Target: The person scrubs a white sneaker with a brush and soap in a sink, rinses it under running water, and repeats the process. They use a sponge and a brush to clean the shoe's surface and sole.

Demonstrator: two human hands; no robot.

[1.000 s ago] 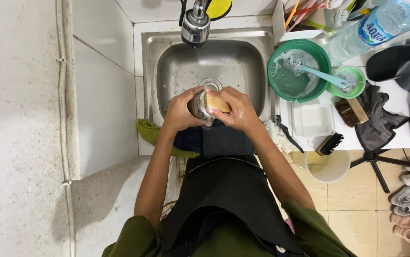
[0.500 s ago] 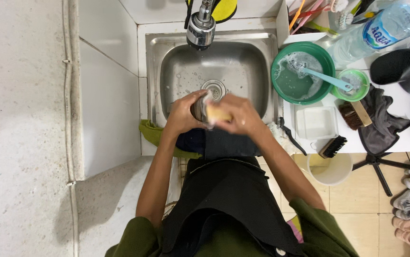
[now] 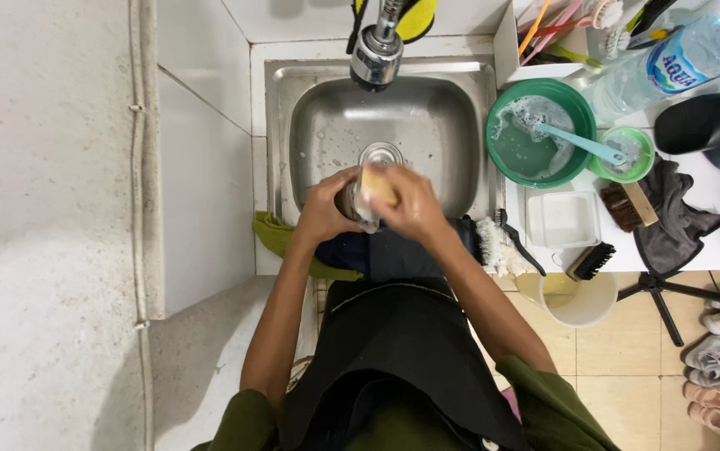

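A small stainless-steel sink (image 3: 427, 125) set in white tile, seen from above, with a tap (image 3: 375, 52) at 12 o'clock. Over the sink's near edge, the left hand (image 3: 322, 209) is wrapped around a dark rounded object (image 3: 348, 202), too hidden to identify. The right hand (image 3: 410, 205) is closed on a yellow sponge (image 3: 377, 185), pressing it against that object. At 2 o'clock, a green bowl (image 3: 506, 159) of soapy water holds a blue-handled brush (image 3: 581, 144). At 3 o'clock, a white tray (image 3: 562, 220) and scrubbing brushes (image 3: 590, 260) lie on the counter.
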